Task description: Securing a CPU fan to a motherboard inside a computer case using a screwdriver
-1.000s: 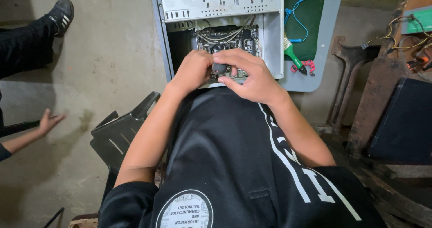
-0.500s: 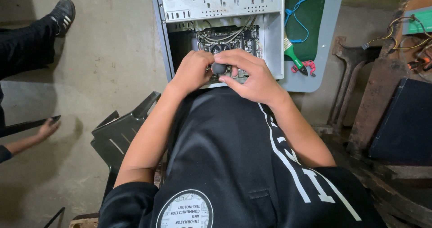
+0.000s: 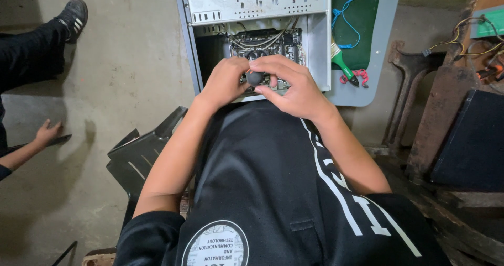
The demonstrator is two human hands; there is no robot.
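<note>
Left hand: the left hand is curled, fingers bent against the dark round-topped tool handle — it grips the handle from the left.
Right hand: the right hand is also curled, its fingers folded over the top of the same handle; both hands touch each other there.
Tool handle: upright between the two hands, its lower part hidden, just above the motherboard.
Computer case: the grey open computer case lies on the concrete floor, board and wires inside.
Beside the case: a green mat carries a green-handled brush and a blue cable.
Left edge: another person's hand rests on the floor, well apart — a black shoe above it.
</note>
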